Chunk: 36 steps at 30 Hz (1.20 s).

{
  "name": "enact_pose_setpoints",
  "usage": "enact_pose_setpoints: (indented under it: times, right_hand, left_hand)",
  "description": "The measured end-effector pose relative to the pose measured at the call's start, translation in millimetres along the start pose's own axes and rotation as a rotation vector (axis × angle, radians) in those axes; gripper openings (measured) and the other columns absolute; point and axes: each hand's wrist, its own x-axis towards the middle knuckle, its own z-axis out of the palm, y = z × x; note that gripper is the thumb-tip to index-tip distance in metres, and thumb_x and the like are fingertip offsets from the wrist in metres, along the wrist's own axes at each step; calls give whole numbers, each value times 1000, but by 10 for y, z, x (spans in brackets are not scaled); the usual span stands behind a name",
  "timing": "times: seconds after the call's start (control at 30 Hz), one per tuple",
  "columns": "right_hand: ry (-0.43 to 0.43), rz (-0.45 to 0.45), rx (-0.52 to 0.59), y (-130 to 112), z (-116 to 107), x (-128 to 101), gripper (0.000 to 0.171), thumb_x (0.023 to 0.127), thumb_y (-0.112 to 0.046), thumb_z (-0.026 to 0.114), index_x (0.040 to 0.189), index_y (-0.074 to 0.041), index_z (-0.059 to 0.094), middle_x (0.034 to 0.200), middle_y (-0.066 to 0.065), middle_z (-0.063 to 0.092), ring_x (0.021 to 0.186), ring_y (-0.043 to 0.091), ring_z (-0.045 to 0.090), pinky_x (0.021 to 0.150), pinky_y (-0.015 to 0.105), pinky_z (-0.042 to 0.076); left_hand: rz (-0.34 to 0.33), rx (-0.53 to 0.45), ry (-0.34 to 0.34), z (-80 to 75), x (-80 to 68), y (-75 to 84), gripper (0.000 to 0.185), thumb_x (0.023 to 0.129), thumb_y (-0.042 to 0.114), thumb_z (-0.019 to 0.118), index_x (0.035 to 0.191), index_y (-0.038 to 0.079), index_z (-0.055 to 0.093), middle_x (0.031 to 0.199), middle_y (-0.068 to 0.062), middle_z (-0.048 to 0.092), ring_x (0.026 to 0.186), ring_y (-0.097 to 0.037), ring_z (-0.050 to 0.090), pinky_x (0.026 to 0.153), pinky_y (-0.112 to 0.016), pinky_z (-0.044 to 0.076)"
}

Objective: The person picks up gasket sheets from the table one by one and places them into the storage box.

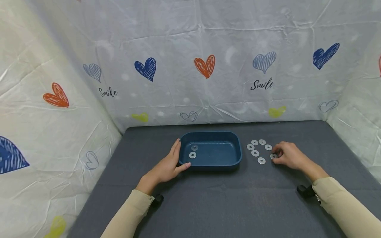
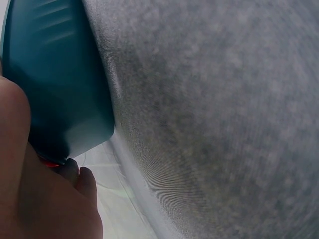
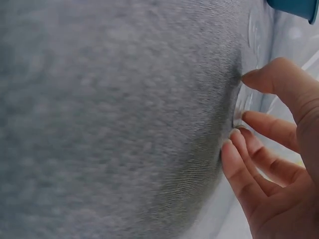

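A blue rectangular tray (image 1: 214, 165) stands on the grey cloth. My left hand (image 1: 166, 168) rests against its left end with straight fingers, and the thumb lies over the near rim. In the left wrist view the tray's outer wall (image 2: 60, 74) hides part of the fingers. Two flat metal washers (image 1: 192, 155) lie inside the tray at the left. Right of it several more washers (image 1: 255, 153) lie loose on the cloth. My right hand (image 1: 287, 156) pinches a washer (image 1: 273, 156) between thumb and forefinger, low at the cloth; its other fingertips touch the cloth.
A grey cloth (image 1: 208, 205) covers the table. A pale curtain (image 1: 178, 39) printed with hearts hangs behind the far edge and along both sides. Dark straps (image 1: 305, 191) circle both wrists below the beige sleeves.
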Motion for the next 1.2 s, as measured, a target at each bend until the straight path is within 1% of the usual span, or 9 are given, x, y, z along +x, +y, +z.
enact_pose_setpoints:
  times: [0.17,0.47,0.67,0.87,1.0,1.2]
  right_hand:
    - [-16,12,-15,-29,-18,40,23,75,-13,82,92,0,74,79,2,64,68,10,54,65,33,47]
    - [-37,29,-29,-53,-32,82,16,74,-12,79,85,-4,71,76,-1,64,68,14,53,66,36,46]
    - [-27,42,-30,-73,-28,73,15,75,-13,78,85,-5,69,76,-1,63,69,14,54,65,35,46]
    - [-21,57,-20,-68,6,51,15,76,-11,78,85,-5,68,74,-1,63,67,13,54,63,34,45]
    - [-13,50,-10,-65,16,30,13,76,-10,77,84,-5,68,71,-3,61,65,12,52,62,32,44]
    - [22,33,-7,-55,6,-18,10,78,-9,79,84,-6,71,72,-3,64,65,11,55,62,32,46]
  left_hand:
    - [4,0,1,-9,0,-1,107,97,72,46,164,8,-9,171,-5,-16,156,-32,15,120,-51,29]
    - [15,-1,10,-25,-5,12,107,98,69,49,164,6,-7,171,-8,-14,155,-34,17,119,-52,29]
    - [20,0,17,-23,-3,8,107,98,68,50,164,5,-6,171,-12,-12,155,-34,17,119,-53,29]
    - [3,-5,4,-29,-7,3,107,98,71,48,164,8,-7,171,-7,-14,156,-31,14,120,-51,28]
    - [4,-3,7,-31,-7,-1,107,98,71,47,164,7,-7,172,-8,-13,156,-31,14,120,-51,28]
    - [10,-2,5,-17,-7,13,107,98,71,47,164,6,-7,171,-9,-14,156,-33,15,119,-52,29]
